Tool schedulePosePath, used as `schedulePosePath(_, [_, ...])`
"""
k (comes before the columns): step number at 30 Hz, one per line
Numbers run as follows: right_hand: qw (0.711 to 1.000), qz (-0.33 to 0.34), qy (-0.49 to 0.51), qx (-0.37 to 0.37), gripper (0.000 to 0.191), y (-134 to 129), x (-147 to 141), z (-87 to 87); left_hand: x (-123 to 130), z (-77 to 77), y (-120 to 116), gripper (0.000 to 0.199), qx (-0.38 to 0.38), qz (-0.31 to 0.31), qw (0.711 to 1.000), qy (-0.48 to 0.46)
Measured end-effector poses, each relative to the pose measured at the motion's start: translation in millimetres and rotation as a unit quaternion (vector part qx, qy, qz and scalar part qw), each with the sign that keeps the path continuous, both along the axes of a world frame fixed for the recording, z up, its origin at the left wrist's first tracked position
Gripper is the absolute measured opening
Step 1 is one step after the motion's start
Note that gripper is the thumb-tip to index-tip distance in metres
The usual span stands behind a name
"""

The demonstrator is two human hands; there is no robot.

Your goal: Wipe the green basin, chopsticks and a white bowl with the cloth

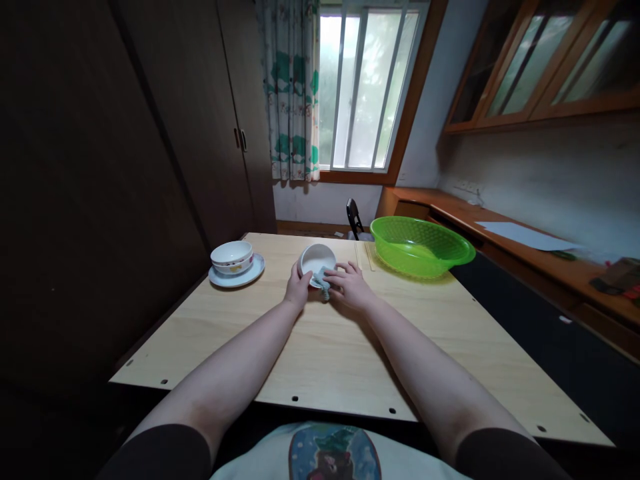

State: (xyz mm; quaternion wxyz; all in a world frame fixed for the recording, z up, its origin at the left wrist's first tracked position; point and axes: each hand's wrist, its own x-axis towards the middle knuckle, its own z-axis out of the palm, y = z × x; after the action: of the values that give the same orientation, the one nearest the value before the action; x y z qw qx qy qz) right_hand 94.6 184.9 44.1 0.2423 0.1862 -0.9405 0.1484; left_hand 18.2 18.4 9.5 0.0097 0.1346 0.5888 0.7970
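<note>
A white bowl (316,257) is tilted above the middle of the wooden table, its opening facing me. My left hand (298,288) grips its left side, thumb over the rim. My right hand (350,285) holds a light grey-blue cloth (321,279) against the bowl's inside at the lower right, and part of the cloth hangs over the rim. The fingers of that hand are bent round the cloth. The underside of the bowl is hidden.
Stacked white bowls (232,256) stand on a plate (256,269) at the table's left. Chopsticks (369,256) lie at the far edge, beside a large green plastic basket (423,250) on the right. A folding chair (354,217) stands behind the table (320,353).
</note>
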Motion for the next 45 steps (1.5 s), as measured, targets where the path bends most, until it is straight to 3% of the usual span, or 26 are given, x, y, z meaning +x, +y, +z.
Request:
schedulePosePath(10, [0.997, 0.068, -0.031, 0.021, 0.042, -19.0, -0.4, -9.9, -0.3, -3.0, 2.0, 0.047, -0.009, -0.022, 1.000, 0.019])
schedulePosePath(28, [0.998, 0.053, -0.002, 0.044, 0.034, -4.4, -2.7, -6.0, 5.9, 4.9, -1.3, 0.042, -0.066, -0.001, 0.998, 0.019])
schedulePosePath(38, [0.996, 0.071, -0.024, 0.042, 0.041, -24.3, -0.5, -10.0, 4.6, 3.0, -2.5, 0.044, -0.099, 0.044, 0.991, 0.079])
schedulePosePath(45, [0.996, 0.070, -0.034, 0.036, 0.038, -19.4, -1.8, -10.4, 2.0, 1.7, -2.4, 0.043, -0.115, 0.043, 0.989, 0.080])
